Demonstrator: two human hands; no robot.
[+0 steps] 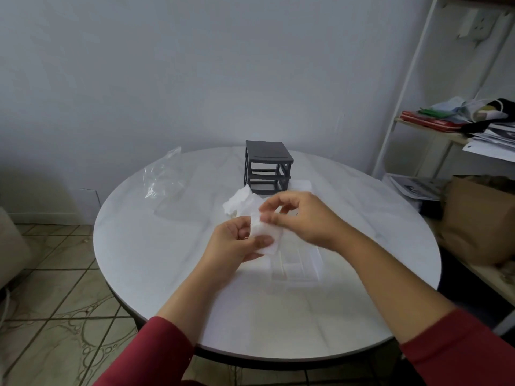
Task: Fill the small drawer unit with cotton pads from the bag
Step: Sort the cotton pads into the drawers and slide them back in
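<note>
A dark grey drawer frame [267, 168] stands at the back middle of the round white table [167, 263], its slots without drawers. Clear drawers [296, 264] lie on the table below my hands, and another clear drawer [302, 184] rests to the right of the frame. My left hand [237, 246] holds a small stack of white cotton pads [264, 236]. My right hand [301, 218] pinches the top of that stack with thumb and forefinger. A loose heap of cotton pads [242, 203] lies in front of the frame. The clear plastic bag [164, 174] sits crumpled at the table's back left.
A white metal shelf [412, 87] with papers and cloths stands at the right. A brown paper bag [479, 218] sits beside the table's right edge. A sofa arm [11, 246] shows at the left, over tiled floor.
</note>
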